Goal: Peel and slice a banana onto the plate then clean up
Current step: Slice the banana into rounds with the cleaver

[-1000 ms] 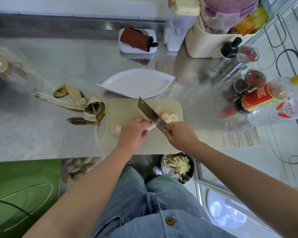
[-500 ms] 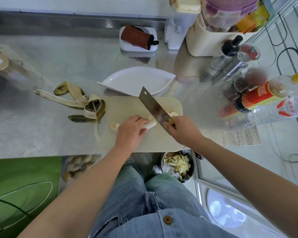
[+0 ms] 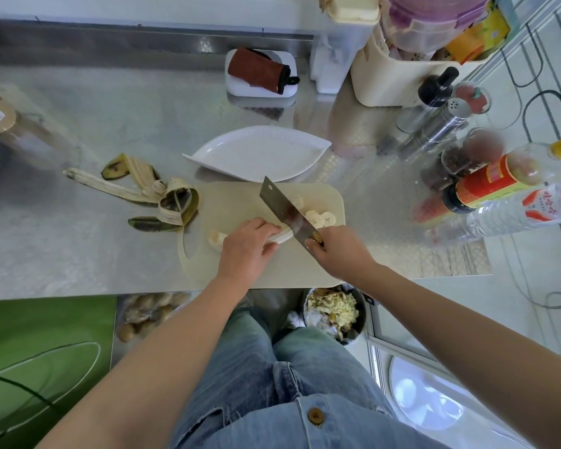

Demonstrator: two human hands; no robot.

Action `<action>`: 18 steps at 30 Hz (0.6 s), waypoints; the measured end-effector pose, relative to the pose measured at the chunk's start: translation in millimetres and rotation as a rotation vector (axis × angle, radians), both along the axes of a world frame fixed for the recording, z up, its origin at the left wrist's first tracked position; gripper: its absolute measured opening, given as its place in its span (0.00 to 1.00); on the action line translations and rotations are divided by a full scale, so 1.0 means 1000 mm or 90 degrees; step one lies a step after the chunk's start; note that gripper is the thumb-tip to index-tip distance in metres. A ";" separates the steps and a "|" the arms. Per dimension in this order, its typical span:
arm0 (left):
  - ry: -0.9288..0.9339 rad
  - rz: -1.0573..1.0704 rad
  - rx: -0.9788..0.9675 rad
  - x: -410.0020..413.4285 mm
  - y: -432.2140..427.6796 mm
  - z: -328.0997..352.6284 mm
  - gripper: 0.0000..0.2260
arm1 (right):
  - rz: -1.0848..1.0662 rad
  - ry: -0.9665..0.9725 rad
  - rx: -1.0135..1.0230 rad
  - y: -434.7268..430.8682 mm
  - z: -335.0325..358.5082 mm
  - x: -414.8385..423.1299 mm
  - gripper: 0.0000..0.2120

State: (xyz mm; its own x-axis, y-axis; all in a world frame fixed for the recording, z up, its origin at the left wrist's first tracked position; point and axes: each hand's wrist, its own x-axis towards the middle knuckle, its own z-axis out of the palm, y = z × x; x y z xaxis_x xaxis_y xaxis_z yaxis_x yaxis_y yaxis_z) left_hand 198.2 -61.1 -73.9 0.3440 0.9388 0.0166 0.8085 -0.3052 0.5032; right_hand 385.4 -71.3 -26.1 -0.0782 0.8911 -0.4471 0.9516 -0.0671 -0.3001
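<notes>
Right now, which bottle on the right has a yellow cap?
The red-labelled bottle. The clear bottle beside it shows no cap, and the steel bottle has a black top.

One head-worn wide-angle camera, looking steeply down.
Close over the cutting board [image 3: 234,205] at the counter's [image 3: 78,254] near edge, facing the back wall [image 3: 143,8]; the wearer's lap [image 3: 272,384] fills the bottom.

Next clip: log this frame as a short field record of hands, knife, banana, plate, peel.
left hand: holds peeled pale banana on beige plastic cutting board
right hand: grips steel cleaver, blade at the banana's cut end
slices: round banana slices on the board, right of the blade
plate: white leaf-shaped plate behind the board, no slices on it
peel: yellow-green banana peel on steel counter, left of the board
</notes>
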 end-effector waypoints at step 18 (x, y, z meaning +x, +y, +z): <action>-0.008 -0.003 0.002 0.000 0.001 -0.001 0.12 | 0.020 0.029 0.037 0.005 0.002 0.006 0.21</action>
